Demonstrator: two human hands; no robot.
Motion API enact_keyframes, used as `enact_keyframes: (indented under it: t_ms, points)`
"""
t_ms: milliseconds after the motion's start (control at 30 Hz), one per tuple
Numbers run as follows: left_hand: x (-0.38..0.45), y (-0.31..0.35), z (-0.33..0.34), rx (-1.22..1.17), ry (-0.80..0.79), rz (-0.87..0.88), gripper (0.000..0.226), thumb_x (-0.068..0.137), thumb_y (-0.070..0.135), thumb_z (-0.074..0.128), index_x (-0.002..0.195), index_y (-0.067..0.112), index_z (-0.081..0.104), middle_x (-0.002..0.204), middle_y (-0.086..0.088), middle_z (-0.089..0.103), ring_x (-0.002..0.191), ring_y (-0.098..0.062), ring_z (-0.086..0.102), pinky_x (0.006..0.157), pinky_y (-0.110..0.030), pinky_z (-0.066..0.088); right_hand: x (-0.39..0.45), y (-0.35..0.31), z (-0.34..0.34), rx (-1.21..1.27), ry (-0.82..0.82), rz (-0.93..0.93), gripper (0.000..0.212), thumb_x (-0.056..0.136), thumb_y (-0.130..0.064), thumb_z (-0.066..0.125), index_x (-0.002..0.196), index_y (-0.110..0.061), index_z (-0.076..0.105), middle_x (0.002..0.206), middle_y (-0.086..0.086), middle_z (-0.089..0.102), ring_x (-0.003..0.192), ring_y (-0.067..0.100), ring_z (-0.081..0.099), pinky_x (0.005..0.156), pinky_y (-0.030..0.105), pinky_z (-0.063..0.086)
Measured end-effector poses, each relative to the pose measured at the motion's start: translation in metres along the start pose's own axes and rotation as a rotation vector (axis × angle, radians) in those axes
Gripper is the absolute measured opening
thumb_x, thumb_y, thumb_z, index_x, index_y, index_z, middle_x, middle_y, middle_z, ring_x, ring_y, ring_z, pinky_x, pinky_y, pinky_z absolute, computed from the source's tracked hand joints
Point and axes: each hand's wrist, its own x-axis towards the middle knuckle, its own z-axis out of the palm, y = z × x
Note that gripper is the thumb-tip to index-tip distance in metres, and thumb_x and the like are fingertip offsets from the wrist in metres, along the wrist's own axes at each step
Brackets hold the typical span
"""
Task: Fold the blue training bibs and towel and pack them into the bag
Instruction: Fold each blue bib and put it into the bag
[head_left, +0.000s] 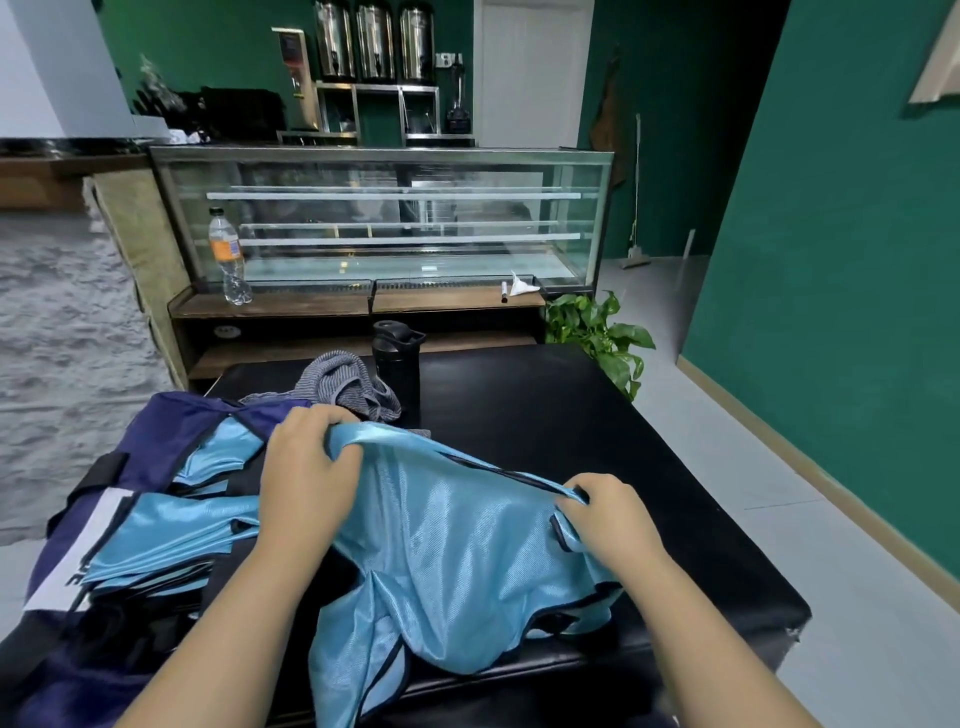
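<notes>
- While both hands work above the black table (597, 415), a light blue bib (457, 561) hangs stretched between them, its lower part draping onto the table's near edge and over it.
- The left hand (304, 462) has its fingers curled round a bunched top corner of that bib, just in front of the grey towel (345, 384).
- The right hand (610, 512) pinches the bib's dark-trimmed edge at the opposite top corner, nearer the person and lower than the left hand.
- The bib's dark piping runs in a line from one hand to the other, and a loose flap falls toward the bottom of the view between the forearms.
- To the left of the left forearm sits a navy bag (104, 499) with a white panel, open at the top.
- A stack of further blue bibs (182, 535) lies in or on the bag's opening; several layers show, but the exact number cannot be told.
- One towel lies crumpled at the table's far side, touching the bag's far end.
- One black bottle (397, 364) stands upright just right of the towel.
- On the wooden counter behind, one clear plastic bottle (228, 254) with an orange label stands before a glass display case (384, 218).
- One green plant (602, 332) sits beyond the table's far right corner.
</notes>
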Motion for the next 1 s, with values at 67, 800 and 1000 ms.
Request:
enact_keyframes:
  t_ms: [67,800,1000]
  points:
    - [-0.003,0.001,0.0,-0.053,-0.018,-0.032,0.018,0.085,0.007,0.058,0.089,0.025,0.059,0.094,-0.001,0.058,0.09,-0.018,0.051,0.078,-0.03,0.036,-0.001,-0.003,-0.002,0.103,-0.015,-0.029,0.01,0.085,-0.024,0.062,0.076,-0.027,0.061,0.076,-0.007,0.065,0.075,0.016,0.063,0.068,0.031,0.052]
    - [-0.066,0.021,0.001,-0.276,-0.399,0.348,0.034,0.073,0.005,0.051,0.087,0.033,0.063,0.097,0.02,0.065,0.098,0.001,0.057,0.088,-0.007,0.037,-0.038,-0.087,0.017,0.919,-0.238,-0.204,0.008,0.091,-0.007,0.061,0.088,-0.014,0.065,0.078,-0.009,0.069,0.077,0.004,0.064,0.074,0.02,0.051]
    - [-0.07,0.012,-0.007,-0.316,-0.45,0.087,0.05,0.074,-0.002,0.048,0.092,0.041,0.066,0.099,0.021,0.061,0.099,-0.003,0.056,0.084,-0.012,0.04,-0.035,-0.082,0.004,0.861,-0.252,-0.143,0.026,0.087,-0.002,0.059,0.105,-0.02,0.065,0.101,0.002,0.072,0.094,0.019,0.069,0.087,0.038,0.054]
